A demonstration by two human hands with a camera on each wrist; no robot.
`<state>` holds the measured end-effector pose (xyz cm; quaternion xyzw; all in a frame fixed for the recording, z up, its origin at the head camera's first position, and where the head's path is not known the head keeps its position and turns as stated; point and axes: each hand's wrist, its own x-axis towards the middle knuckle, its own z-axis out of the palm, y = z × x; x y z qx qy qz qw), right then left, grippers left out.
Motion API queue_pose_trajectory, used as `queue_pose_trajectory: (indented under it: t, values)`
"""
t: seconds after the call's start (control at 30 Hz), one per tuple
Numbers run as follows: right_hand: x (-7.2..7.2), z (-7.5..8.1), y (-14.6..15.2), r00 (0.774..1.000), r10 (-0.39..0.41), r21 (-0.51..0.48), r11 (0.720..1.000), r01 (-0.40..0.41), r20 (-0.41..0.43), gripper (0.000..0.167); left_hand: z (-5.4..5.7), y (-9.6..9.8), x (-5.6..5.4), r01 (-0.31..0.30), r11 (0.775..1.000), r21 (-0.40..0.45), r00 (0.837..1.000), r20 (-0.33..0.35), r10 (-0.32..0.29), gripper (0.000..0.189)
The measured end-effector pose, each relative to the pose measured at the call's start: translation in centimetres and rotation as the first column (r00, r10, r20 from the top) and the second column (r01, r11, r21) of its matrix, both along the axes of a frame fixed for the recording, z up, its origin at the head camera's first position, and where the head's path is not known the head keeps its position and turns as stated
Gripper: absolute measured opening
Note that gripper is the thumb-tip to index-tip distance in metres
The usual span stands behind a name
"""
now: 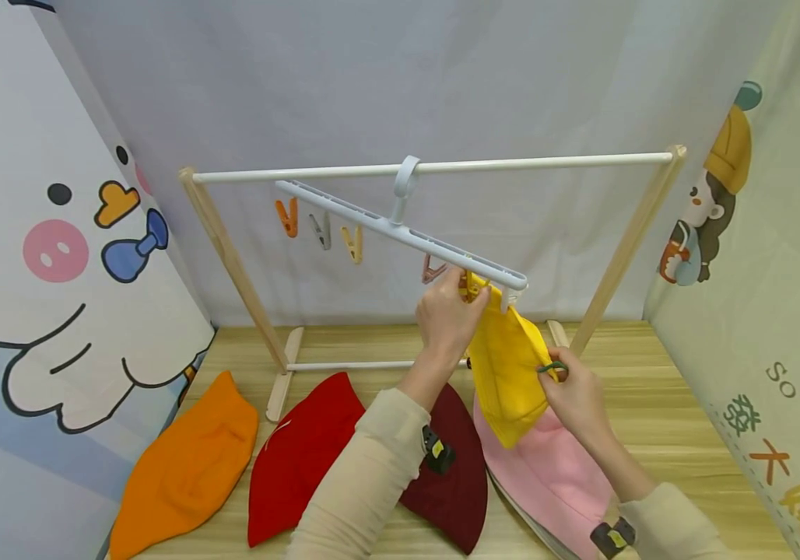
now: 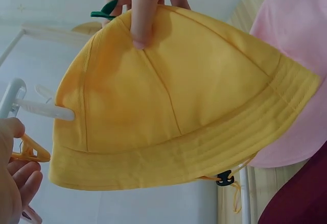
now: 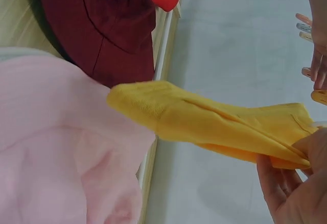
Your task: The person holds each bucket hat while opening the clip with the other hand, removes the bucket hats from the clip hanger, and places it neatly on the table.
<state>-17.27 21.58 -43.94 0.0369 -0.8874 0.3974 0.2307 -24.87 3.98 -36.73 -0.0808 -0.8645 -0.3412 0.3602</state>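
A yellow bucket hat (image 1: 508, 373) with a green sprout (image 2: 104, 10) on its crown hangs folded below the right end of a pale hanger (image 1: 400, 232). My right hand (image 1: 575, 389) pinches it by the crown, thumb on the near face. With its fingertips, my left hand (image 1: 447, 311) holds a yellow clothespin (image 2: 31, 150) beside the hat. One white clip (image 2: 48, 110) at the hanger's end lies over the hat's edge; whether it grips the cloth I cannot tell. A dark cord toggle (image 2: 225, 178) dangles under the brim.
The hanger hooks over a white rail (image 1: 547, 162) on a wooden stand. Orange (image 1: 287, 218), grey (image 1: 320, 231), yellow (image 1: 352, 244) and pink (image 1: 433, 268) clothespins hang from it. Orange (image 1: 186, 474), red (image 1: 302, 459), maroon (image 1: 452, 467) and pink (image 1: 547, 482) hats lie on the table.
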Motion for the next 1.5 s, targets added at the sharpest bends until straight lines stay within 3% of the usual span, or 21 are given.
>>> queue_pose_trajectory:
  t: [0.43, 0.63, 0.9, 1.23, 1.5]
  values:
    - [0.1, 0.8, 1.0, 0.99, 0.139, 0.096, 0.986, -0.136, -0.023, 0.019, -0.2, -0.4, 0.2, -0.006, 0.999, 0.039, 0.999, 0.042, 0.004, 0.02]
    - [0.2, 1.2, 1.4, 0.988, 0.152, 0.123, 0.981, -0.148, -0.025, 0.019, -0.1, -0.4, 0.5, -0.018, 0.998, 0.053, 0.999, 0.048, 0.015, 0.021]
    - [0.7, 2.0, 1.8, 0.983, 0.174, 0.107, 0.978, -0.18, 0.056, 0.018, -0.2, -0.3, 0.8, -0.005, 0.997, 0.083, 0.998, 0.066, -0.001, 0.019]
    - [1.0, 2.3, 1.9, 0.98, 0.186, 0.089, 0.977, -0.193, 0.074, 0.016, -0.4, -0.6, 0.9, 0.034, 0.991, 0.128, 0.995, 0.09, -0.046, 0.029]
    - [1.0, 2.3, 1.9, 0.977, 0.2, 0.12, 0.971, -0.208, 0.075, 0.017, -0.7, -0.9, 1.6, 0.029, 0.991, 0.132, 0.996, 0.075, -0.039, 0.034]
